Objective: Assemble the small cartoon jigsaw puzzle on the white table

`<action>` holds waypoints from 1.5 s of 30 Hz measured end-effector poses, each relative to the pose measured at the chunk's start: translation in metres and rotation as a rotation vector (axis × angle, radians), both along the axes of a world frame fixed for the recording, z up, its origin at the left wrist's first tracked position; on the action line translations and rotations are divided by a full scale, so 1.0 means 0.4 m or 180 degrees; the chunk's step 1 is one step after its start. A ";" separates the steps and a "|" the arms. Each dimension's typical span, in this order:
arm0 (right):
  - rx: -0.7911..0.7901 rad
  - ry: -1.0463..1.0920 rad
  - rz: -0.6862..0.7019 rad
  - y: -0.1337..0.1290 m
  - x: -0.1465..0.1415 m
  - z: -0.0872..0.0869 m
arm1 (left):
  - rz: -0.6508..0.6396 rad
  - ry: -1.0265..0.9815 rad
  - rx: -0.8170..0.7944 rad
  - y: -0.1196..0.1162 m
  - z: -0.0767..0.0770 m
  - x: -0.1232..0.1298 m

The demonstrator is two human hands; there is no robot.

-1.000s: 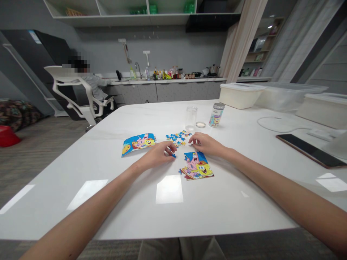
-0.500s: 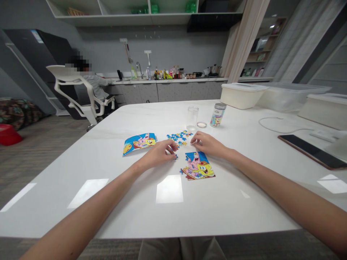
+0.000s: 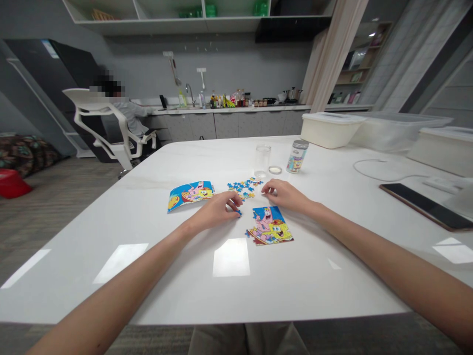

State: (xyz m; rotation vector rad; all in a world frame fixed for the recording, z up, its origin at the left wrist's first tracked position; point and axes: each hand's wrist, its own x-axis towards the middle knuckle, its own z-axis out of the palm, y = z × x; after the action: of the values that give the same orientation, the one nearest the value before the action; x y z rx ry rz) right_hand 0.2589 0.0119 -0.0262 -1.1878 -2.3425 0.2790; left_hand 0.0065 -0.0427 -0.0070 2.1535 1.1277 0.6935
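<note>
Work at the white table [image 3: 177, 291], as I follow it remotely through the head camera. The partly joined puzzle section [image 3: 272, 228] lies flat in front of the person, near and slightly right of centre; its left side is ragged with tabs, while its right and near edges run straight. The loose pieces [image 3: 242, 186] form a small heap just beyond it. The left hand [image 3: 221, 206] rests left of the section, a blue piece [image 3: 240, 214] at its thumb tip; I cannot tell whether the piece is pinched or merely touched. The right hand [image 3: 284, 195] curls its fingers inward at the heap's right side; whether anything lies between them I cannot tell.

I judge the step in hand to be choosing and orienting a piece for the ragged left side. The next move, in my judgement, calls for checking the blue piece against the curved picture sheet [image 3: 190, 195] at far left of the section, then turning its tabs to suit.

Beyond the heap stand the clear jar [image 3: 262, 160], a round lid [image 3: 275, 170] and the printed canister [image 3: 296, 157]; the jar limits reaching past the pieces. A phone [image 3: 424, 206] and lidded bins [image 3: 330, 130] lie right, well apart. A seated person [image 3: 131, 118] occupies the far left.
</note>
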 end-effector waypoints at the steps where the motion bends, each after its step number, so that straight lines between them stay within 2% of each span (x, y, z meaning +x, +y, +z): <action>1: 0.0023 0.0006 0.0013 0.000 0.000 0.001 | -0.0015 0.0004 -0.0014 0.001 -0.002 -0.001; 10: 0.0176 -0.0073 0.0047 -0.007 -0.002 0.010 | 0.0034 -0.0069 0.0000 -0.006 0.012 0.002; 16: 0.0083 0.0026 -0.0024 -0.011 -0.003 0.017 | 0.0013 0.0018 -0.0052 -0.001 0.002 -0.002; 22: 0.0272 0.0205 -0.0035 -0.012 -0.005 0.020 | 0.0003 0.0091 0.0006 -0.004 0.003 -0.001; 26: 0.0032 -0.0004 0.0159 -0.010 -0.002 0.017 | 0.0038 0.0328 0.0421 -0.007 0.008 -0.001; 30: -0.0019 -0.0038 0.0190 -0.008 0.000 0.013 | 0.0223 0.1182 0.1202 0.003 0.016 -0.022; 32: 0.0005 -0.0020 0.0170 -0.008 0.000 0.011 | 0.0280 0.1632 0.1343 0.011 0.023 -0.039; 35: 0.0048 -0.0039 0.0140 -0.008 0.000 0.009 | -0.0118 0.1995 0.1329 0.016 0.036 -0.062; 41: 0.0099 -0.0208 -0.0367 -0.005 0.004 0.006 | -0.0820 0.1645 0.1118 0.006 0.052 -0.071; 45: 0.0050 -0.0222 -0.0538 -0.007 0.005 0.009 | -0.0880 0.1475 0.1018 0.005 0.044 -0.064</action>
State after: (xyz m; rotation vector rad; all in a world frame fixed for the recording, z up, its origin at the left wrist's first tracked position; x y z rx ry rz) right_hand 0.2610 0.0092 -0.0227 -1.3986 -2.2805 0.1630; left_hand -0.0189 -0.0406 0.0106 2.7742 0.9524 0.2648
